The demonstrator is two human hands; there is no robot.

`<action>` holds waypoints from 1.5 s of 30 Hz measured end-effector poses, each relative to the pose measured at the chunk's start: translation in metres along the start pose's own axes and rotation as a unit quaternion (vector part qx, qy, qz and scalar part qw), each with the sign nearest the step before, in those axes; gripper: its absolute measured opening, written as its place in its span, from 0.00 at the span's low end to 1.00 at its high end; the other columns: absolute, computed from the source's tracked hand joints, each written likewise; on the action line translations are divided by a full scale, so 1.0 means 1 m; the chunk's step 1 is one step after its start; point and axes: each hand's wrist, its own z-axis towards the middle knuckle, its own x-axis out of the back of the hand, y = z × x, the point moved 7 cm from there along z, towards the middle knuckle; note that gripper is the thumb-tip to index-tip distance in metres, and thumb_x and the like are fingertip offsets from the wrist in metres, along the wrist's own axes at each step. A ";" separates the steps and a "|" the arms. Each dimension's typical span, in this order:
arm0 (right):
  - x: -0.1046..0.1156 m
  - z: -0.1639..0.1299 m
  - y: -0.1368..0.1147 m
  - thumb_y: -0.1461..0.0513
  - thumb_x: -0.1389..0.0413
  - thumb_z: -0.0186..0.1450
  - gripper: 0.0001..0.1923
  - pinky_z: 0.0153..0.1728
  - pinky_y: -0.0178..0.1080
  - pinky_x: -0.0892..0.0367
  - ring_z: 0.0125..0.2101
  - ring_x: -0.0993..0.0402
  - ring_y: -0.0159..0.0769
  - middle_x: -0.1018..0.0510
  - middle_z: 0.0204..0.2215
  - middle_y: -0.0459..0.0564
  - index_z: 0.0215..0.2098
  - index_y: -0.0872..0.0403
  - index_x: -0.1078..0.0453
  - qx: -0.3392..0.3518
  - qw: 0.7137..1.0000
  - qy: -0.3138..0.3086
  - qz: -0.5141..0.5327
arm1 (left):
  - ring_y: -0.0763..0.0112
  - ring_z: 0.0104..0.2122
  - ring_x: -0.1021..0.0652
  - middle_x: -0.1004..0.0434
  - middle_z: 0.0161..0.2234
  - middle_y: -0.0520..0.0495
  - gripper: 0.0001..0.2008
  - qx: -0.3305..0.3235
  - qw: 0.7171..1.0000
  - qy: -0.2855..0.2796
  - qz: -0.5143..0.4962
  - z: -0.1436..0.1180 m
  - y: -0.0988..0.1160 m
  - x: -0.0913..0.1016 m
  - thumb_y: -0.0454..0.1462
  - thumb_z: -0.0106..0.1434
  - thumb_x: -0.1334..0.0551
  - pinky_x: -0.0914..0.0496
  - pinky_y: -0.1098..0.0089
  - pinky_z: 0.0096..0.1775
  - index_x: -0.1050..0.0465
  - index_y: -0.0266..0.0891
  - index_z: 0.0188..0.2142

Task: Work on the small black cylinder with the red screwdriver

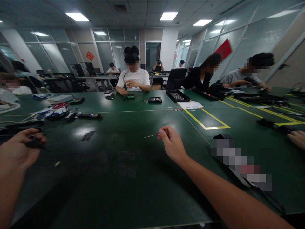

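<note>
Above the right-centre of the green table (95, 197), my right hand (172, 144) pinches a thin screwdriver (150, 136). Its slim metal shaft points left, and a bit of red handle shows at my fingertips. At the left edge of view, my left hand (17, 149) has its fingers curled round a small black object (34, 142), whose kind I cannot make out. Past that hand lie a dark pen-shaped tool (90, 116) and red-handled scissors (60, 105) on a pile of blue and white items.
A blurred-out long object (240, 163) lies right of my forearm. Farther off are a black tray of small parts (177, 96), a white paper (190, 105) and yellow tape lines (218, 128). A co-worker in white (133, 78) sits opposite; another person's hand (297, 138) rests at right.
</note>
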 end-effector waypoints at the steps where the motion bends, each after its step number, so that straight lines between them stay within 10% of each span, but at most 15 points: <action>1: 0.000 0.000 0.000 0.52 0.50 0.72 0.12 0.37 0.42 0.31 0.34 0.22 0.39 0.21 0.31 0.48 0.39 0.50 0.32 -0.001 1.000 0.001 -0.002 | 0.81 0.27 0.33 0.37 0.24 0.56 0.11 0.013 1.000 0.001 -0.027 -0.002 0.000 -0.011 0.20 0.57 0.52 0.34 0.78 0.35 0.39 0.33 0.33; 11: -0.002 0.000 -0.005 0.49 0.44 0.67 0.15 0.25 0.37 0.35 0.22 0.27 0.34 0.24 0.23 0.45 0.35 0.51 0.30 -0.023 0.999 -0.026 0.034 | 0.69 0.31 0.29 0.30 0.27 0.51 0.15 -0.020 0.948 -0.317 -0.005 -0.095 0.005 -0.190 0.28 0.50 0.45 0.36 0.70 0.36 0.31 0.36 0.39; 17: -0.004 0.000 -0.004 0.50 0.43 0.66 0.13 0.29 0.38 0.32 0.27 0.26 0.36 0.24 0.27 0.45 0.38 0.51 0.29 -0.015 0.998 -0.031 0.057 | 0.66 0.33 0.29 0.31 0.31 0.49 0.14 -0.070 0.901 -0.428 -0.021 -0.146 -0.017 -0.249 0.32 0.54 0.47 0.35 0.65 0.39 0.30 0.38 0.39; 23: -0.010 -0.002 -0.007 0.53 0.45 0.68 0.12 0.32 0.39 0.32 0.30 0.26 0.36 0.22 0.30 0.46 0.41 0.50 0.27 -0.005 0.996 -0.069 0.053 | 0.64 0.46 0.28 0.31 0.44 0.46 0.23 -0.185 0.882 -0.424 0.087 -0.160 -0.034 -0.254 0.31 0.55 0.40 0.35 0.62 0.52 0.38 0.40 0.51; 45: -0.009 -0.011 -0.013 0.54 0.48 0.72 0.10 0.36 0.40 0.30 0.34 0.23 0.37 0.20 0.34 0.48 0.45 0.50 0.30 0.039 0.997 -0.059 0.034 | 0.63 0.52 0.23 0.21 0.51 0.50 0.20 -0.238 0.852 -0.435 0.166 -0.163 -0.047 -0.251 0.34 0.60 0.31 0.34 0.60 0.58 0.24 0.47 0.52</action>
